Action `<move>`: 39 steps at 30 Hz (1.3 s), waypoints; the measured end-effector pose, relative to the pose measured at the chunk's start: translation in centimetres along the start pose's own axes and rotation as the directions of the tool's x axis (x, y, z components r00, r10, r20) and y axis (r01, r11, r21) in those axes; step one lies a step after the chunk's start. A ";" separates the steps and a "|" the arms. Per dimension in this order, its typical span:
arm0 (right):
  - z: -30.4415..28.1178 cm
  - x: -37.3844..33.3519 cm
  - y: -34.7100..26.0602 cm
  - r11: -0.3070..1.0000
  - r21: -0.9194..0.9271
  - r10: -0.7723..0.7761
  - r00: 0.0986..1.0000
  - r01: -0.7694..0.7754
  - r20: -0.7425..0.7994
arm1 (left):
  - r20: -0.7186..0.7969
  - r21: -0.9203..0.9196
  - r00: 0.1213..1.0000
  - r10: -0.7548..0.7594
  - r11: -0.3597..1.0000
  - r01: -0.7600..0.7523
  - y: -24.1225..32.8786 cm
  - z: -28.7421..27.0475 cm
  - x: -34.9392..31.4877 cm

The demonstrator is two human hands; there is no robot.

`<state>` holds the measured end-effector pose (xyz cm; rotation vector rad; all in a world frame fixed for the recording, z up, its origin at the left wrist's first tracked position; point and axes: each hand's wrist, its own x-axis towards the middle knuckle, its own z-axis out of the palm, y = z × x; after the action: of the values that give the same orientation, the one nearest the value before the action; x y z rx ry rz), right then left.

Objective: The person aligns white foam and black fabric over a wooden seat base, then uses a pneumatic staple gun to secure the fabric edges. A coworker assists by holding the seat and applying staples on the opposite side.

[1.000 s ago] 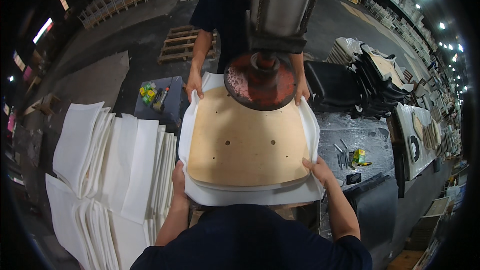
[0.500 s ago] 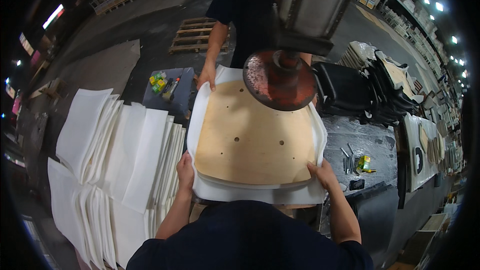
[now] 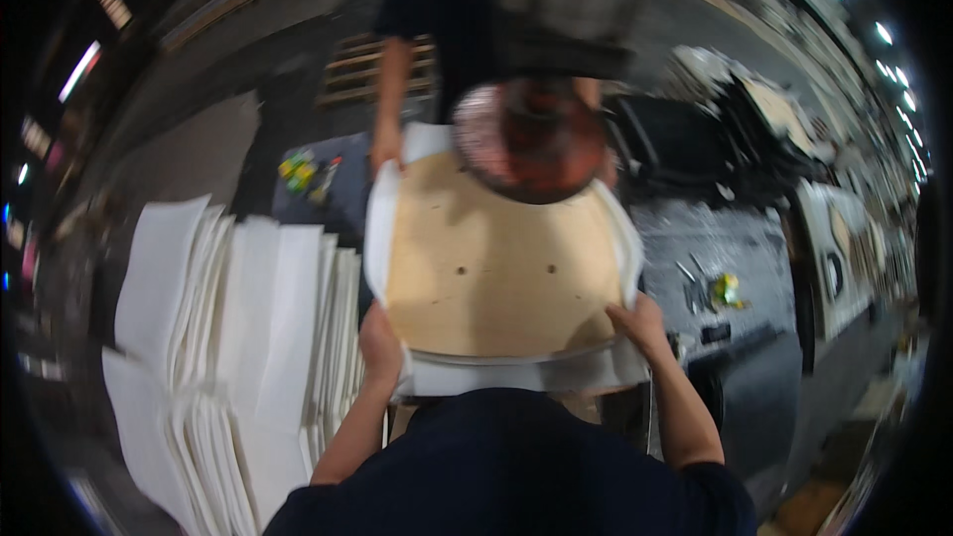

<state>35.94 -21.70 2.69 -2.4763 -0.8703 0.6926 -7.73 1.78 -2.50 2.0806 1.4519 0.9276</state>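
Observation:
A pale plywood seat board (image 3: pixel 496 313) with several small holes lies face up, with white foam padding (image 3: pixel 627 238) showing around its sides. At the near left corner, my left hand (image 3: pixel 381 345) is closed on the padding's edge; its fingers are partly hidden and blurred. My right hand (image 3: pixel 640 326) grips the near right corner, thumb over the board and fingers around the padding. A red, worn round press plate (image 3: pixel 531 164) hangs above the far part of the board. Across from me, a co-worker's hand (image 3: pixel 388 147) holds the far left corner.
White foam sheets (image 3: pixel 268 328) stand stacked at my left. Behind them, a grey box (image 3: pixel 347 194) carries small yellow-green packages. To my right, a wrapped table (image 3: pixel 665 238) holds tools and a small yellow package. Black cushions (image 3: pixel 675 144) are piled beyond it; a wooden pallet (image 3: pixel 347 69) lies behind.
The whole view has shifted a little and blurred. My left hand sits slightly closer in at the near left corner; my right hand keeps its hold. The co-worker's hand stays at the far left corner.

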 end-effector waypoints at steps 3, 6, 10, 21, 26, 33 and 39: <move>-0.1 -0.2 -1.1 0.992 -0.116 0.048 0.999 -0.048 0.000 | 0.073 0.080 0.997 -0.002 0.997 -0.004 1.5 -0.4 0.1; 0.2 -0.7 -1.8 0.972 -0.213 0.080 0.994 -0.095 -0.077 | 0.094 0.228 0.996 0.006 0.973 -0.027 0.8 -0.8 0.5; 1.7 -1.0 0.0 0.939 -0.343 -0.098 0.959 0.001 -0.268 | -0.038 0.366 0.989 0.145 0.922 -0.122 -0.5 -1.2 0.9; -1.7 5.6 5.7 0.588 0.731 0.241 0.938 -0.346 0.250 | 0.492 -0.476 0.784 -0.378 0.637 0.606 -4.7 -5.0 5.6; -1.9 7.0 2.9 0.701 0.508 0.309 0.855 -0.500 0.416 | 0.500 -0.359 0.710 -0.496 0.628 0.691 -6.0 -5.1 6.3; -1.7 7.6 4.0 0.776 0.425 0.338 0.877 -0.466 0.342 | 0.555 -0.262 0.701 -0.448 0.705 0.658 -6.6 -2.2 7.1; -0.9 7.8 1.6 0.944 0.159 0.267 0.951 -0.291 0.154 | 0.582 -0.259 0.616 -0.531 0.597 0.759 -5.2 -2.6 6.5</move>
<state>42.48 -17.89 0.07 -2.4335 -0.4756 0.9936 -11.55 9.65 -2.45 1.0931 1.3796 0.3818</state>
